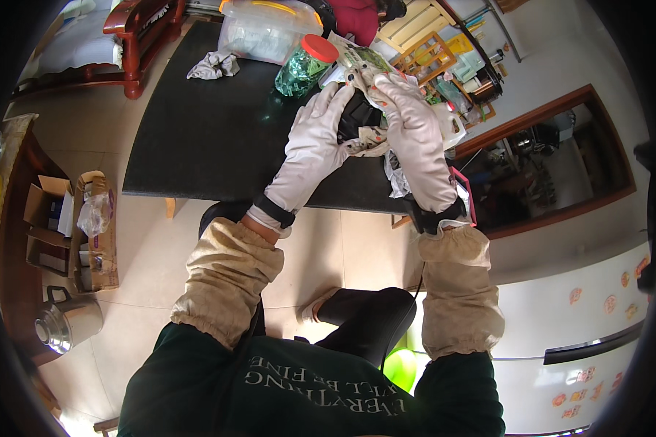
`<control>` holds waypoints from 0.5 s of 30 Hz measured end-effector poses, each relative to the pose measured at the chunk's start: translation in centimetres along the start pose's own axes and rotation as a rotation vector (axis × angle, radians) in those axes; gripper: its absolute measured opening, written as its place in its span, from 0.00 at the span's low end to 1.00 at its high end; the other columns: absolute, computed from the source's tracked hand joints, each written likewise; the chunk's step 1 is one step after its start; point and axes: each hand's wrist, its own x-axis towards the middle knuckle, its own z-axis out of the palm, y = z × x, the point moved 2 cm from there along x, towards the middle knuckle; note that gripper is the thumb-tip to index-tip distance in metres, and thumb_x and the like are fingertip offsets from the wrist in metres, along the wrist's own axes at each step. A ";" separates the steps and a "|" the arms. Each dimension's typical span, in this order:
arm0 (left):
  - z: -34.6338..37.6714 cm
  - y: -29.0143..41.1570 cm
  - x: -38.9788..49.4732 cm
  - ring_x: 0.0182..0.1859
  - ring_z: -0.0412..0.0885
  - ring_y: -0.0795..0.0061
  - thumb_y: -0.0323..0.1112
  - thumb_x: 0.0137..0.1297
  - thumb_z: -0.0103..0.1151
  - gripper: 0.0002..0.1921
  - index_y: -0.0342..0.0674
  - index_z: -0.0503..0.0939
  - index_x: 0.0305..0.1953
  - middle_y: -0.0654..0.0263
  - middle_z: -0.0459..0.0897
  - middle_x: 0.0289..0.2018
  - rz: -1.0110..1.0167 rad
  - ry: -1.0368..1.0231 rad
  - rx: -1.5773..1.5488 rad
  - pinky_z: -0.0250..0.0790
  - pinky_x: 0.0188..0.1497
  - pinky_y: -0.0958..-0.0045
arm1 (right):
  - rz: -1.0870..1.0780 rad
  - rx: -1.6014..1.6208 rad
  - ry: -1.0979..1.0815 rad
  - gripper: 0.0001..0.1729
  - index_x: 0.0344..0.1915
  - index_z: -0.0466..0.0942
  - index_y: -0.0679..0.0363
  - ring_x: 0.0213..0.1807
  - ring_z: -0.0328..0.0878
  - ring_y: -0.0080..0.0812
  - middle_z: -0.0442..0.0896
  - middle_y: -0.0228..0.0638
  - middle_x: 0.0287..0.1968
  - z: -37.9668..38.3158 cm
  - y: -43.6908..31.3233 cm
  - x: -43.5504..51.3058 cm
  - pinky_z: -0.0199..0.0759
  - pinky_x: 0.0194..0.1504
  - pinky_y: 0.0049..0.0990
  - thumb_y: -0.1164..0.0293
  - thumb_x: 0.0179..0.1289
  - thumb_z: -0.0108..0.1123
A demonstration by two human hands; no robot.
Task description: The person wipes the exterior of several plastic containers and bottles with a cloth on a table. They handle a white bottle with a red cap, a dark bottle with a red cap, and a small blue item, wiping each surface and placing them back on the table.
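Both my hands wear white gloves with black straps at the wrists, above the black table. My left hand (317,128) holds the left side of a black object (359,114), which looks like hard plastic; its exact kind is unclear. Around that object lies a beige cloth (374,136) with orange and dark spots. Fingers of my right hand (413,123) press over the upper part of this cloth, gripping it against the object's right side. The gloves and cloth hide much of the black object.
Beyond my hands stand a clear jar with a red lid (320,49) and a lidded plastic box (268,33). A crumpled grey cloth (214,65) lies left on the black table (208,131). At right are a white jug (449,125) and a pink-edged item (463,191).
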 end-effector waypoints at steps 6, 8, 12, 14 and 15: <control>-0.1 -0.3 0.2 0.79 0.73 0.41 0.50 0.58 0.87 0.56 0.47 0.67 0.85 0.48 0.71 0.82 0.045 -0.016 0.013 0.66 0.80 0.45 | 0.306 0.302 -0.097 0.18 0.66 0.86 0.66 0.55 0.87 0.28 0.93 0.38 0.56 -1.8 -1.6 2.7 0.79 0.64 0.28 0.69 0.92 0.53; -0.1 -0.2 0.2 0.79 0.73 0.40 0.52 0.58 0.87 0.55 0.47 0.69 0.84 0.49 0.71 0.82 0.033 -0.006 -0.018 0.66 0.81 0.46 | 0.415 0.270 -0.085 0.18 0.67 0.85 0.65 0.54 0.86 0.27 0.93 0.37 0.55 -1.9 -0.4 3.0 0.79 0.62 0.28 0.68 0.92 0.54; -0.3 0.1 0.0 0.81 0.72 0.40 0.45 0.59 0.87 0.53 0.48 0.70 0.84 0.48 0.69 0.84 0.009 -0.010 -0.008 0.66 0.83 0.49 | 0.548 0.180 0.028 0.18 0.67 0.85 0.65 0.52 0.84 0.26 0.92 0.36 0.53 -1.0 3.7 2.1 0.79 0.59 0.28 0.66 0.92 0.55; -0.4 0.1 0.0 0.82 0.72 0.40 0.40 0.59 0.87 0.53 0.47 0.69 0.84 0.46 0.68 0.85 0.004 -0.015 -0.024 0.66 0.85 0.52 | 0.608 0.149 0.094 0.18 0.67 0.84 0.65 0.51 0.84 0.25 0.92 0.36 0.52 -0.3 5.7 1.5 0.79 0.58 0.28 0.66 0.92 0.55; -0.4 0.1 0.0 0.82 0.71 0.41 0.40 0.59 0.87 0.52 0.47 0.69 0.84 0.46 0.69 0.85 -0.005 -0.017 -0.050 0.66 0.85 0.52 | 0.636 0.139 0.126 0.19 0.67 0.84 0.65 0.50 0.83 0.25 0.91 0.35 0.52 0.1 6.5 1.2 0.79 0.57 0.28 0.65 0.92 0.56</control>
